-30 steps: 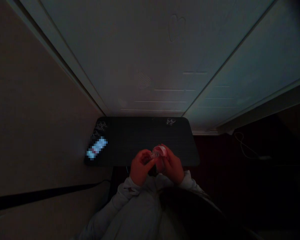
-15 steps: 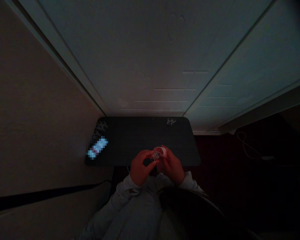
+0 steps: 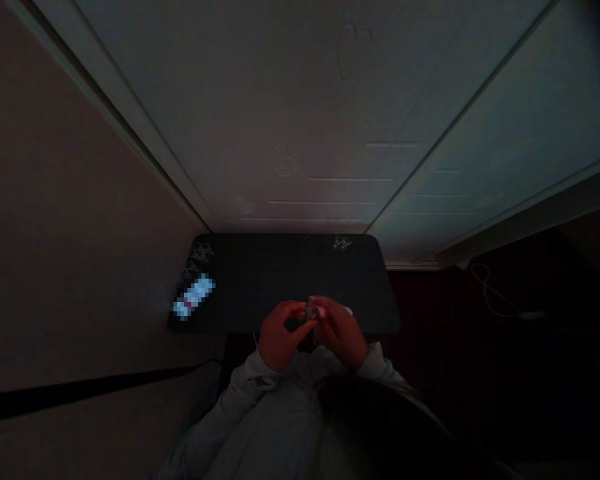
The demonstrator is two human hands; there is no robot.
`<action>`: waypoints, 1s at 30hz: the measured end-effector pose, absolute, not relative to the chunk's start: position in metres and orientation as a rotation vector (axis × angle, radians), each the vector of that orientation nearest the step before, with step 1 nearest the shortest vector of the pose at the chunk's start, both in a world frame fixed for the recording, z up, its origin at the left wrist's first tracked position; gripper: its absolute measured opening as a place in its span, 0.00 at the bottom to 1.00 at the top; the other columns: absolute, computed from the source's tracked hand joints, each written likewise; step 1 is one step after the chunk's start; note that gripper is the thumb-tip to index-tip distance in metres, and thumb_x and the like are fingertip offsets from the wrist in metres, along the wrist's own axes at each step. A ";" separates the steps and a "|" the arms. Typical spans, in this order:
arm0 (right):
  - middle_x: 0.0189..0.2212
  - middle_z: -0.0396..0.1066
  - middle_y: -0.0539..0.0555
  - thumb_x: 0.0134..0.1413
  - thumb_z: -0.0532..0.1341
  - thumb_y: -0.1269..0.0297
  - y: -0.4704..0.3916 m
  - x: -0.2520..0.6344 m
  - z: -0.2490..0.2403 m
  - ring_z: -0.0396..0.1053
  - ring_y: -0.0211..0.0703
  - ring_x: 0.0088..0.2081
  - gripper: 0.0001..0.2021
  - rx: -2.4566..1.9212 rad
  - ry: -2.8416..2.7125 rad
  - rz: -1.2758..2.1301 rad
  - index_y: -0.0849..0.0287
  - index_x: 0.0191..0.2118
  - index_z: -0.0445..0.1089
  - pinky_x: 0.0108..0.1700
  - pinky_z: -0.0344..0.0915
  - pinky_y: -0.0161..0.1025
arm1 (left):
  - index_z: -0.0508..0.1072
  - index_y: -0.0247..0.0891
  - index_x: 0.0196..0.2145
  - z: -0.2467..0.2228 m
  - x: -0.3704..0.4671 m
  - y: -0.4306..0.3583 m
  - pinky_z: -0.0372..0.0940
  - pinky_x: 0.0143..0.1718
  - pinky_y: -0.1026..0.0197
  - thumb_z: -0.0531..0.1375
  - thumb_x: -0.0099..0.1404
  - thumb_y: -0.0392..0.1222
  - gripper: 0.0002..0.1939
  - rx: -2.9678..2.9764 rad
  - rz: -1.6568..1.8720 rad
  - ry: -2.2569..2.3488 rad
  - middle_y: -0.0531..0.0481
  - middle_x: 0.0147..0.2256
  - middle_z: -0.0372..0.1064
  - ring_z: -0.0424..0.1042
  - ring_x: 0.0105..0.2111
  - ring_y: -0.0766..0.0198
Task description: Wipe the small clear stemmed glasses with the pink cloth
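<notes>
Close to the front edge of the dark table (image 3: 290,273), both hands meet at a small clear, shiny object (image 3: 310,312). My left hand (image 3: 279,335) pinches it from the left between thumb and fingers. On the right, my right hand (image 3: 344,335) is closed on a pinkish-white piece (image 3: 321,311) that touches the clear object. Its fingers cover most of this piece, and a pale bit shows behind them. The dim light hides the exact shape of both pieces.
Small clear pieces (image 3: 343,243) lie at the table's back right, and more wiry clear pieces (image 3: 201,252) at the back left. A lit, blurred-out phone (image 3: 194,297) rests at the left edge. White panels (image 3: 290,100) stand behind; a white cable (image 3: 495,300) lies at right.
My right hand has turned the pinkish-white piece, so its round opening no longer shows and a pale part appears behind the fingers. My left hand has barely moved.
</notes>
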State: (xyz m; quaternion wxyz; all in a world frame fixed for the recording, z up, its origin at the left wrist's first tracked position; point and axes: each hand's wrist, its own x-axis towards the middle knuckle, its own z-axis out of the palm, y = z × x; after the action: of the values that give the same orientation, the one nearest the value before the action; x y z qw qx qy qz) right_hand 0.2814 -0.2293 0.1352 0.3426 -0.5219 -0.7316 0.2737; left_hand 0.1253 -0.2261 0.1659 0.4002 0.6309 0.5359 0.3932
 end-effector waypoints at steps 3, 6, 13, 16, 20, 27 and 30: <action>0.40 0.70 0.58 0.55 0.49 0.68 -0.227 0.279 0.139 0.67 0.44 0.41 0.12 -1.421 -1.954 0.797 0.60 0.44 0.65 0.43 0.64 0.42 | 0.70 0.38 0.37 0.164 0.123 -0.225 0.68 0.37 0.59 0.62 0.52 0.39 0.13 1.673 0.955 1.356 0.49 0.36 0.70 0.72 0.33 0.64; 0.36 0.71 0.57 0.56 0.49 0.67 -0.226 0.278 0.142 0.68 0.43 0.37 0.12 -1.471 -1.977 0.867 0.60 0.41 0.66 0.40 0.64 0.40 | 0.70 0.38 0.39 0.163 0.120 -0.222 0.67 0.39 0.58 0.61 0.53 0.39 0.14 1.733 0.912 1.336 0.47 0.38 0.71 0.71 0.35 0.62; 0.36 0.71 0.56 0.57 0.48 0.67 -0.225 0.278 0.137 0.68 0.42 0.37 0.12 -1.492 -1.985 1.047 0.59 0.40 0.67 0.39 0.63 0.39 | 0.70 0.38 0.41 0.162 0.114 -0.217 0.64 0.44 0.56 0.60 0.55 0.38 0.14 1.848 0.778 1.206 0.46 0.40 0.71 0.69 0.41 0.60; 0.37 0.72 0.56 0.58 0.48 0.66 -0.225 0.279 0.136 0.68 0.42 0.38 0.12 -1.466 -1.989 1.104 0.59 0.41 0.67 0.40 0.63 0.38 | 0.69 0.38 0.42 0.162 0.113 -0.216 0.64 0.45 0.57 0.59 0.56 0.37 0.14 1.862 0.757 1.178 0.45 0.40 0.71 0.68 0.42 0.60; 0.36 0.72 0.56 0.58 0.48 0.66 -0.225 0.279 0.135 0.69 0.42 0.37 0.12 -1.468 -1.975 1.147 0.60 0.41 0.67 0.38 0.63 0.38 | 0.70 0.37 0.41 0.163 0.113 -0.216 0.64 0.44 0.57 0.60 0.55 0.37 0.14 1.858 0.758 1.181 0.45 0.40 0.71 0.69 0.41 0.60; 0.36 0.73 0.54 0.55 0.51 0.66 -0.227 0.280 0.136 0.70 0.42 0.36 0.12 -1.441 -1.813 1.205 0.58 0.44 0.64 0.38 0.64 0.36 | 0.70 0.38 0.39 0.168 0.116 -0.218 0.66 0.42 0.57 0.61 0.53 0.40 0.13 1.741 0.826 1.224 0.47 0.38 0.70 0.70 0.38 0.61; 0.37 0.72 0.54 0.55 0.51 0.66 -0.228 0.280 0.138 0.70 0.42 0.36 0.12 -1.449 -1.805 1.197 0.58 0.45 0.63 0.37 0.64 0.36 | 0.70 0.38 0.38 0.167 0.119 -0.219 0.67 0.40 0.58 0.62 0.53 0.40 0.13 1.635 0.881 1.226 0.47 0.37 0.70 0.71 0.36 0.62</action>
State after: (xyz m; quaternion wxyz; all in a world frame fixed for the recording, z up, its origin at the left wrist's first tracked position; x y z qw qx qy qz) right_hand 0.2802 -0.2285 0.1378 0.2645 -0.5362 -0.6680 0.4430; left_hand 0.1186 -0.2194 0.1672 0.4420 0.6589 0.4942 0.3552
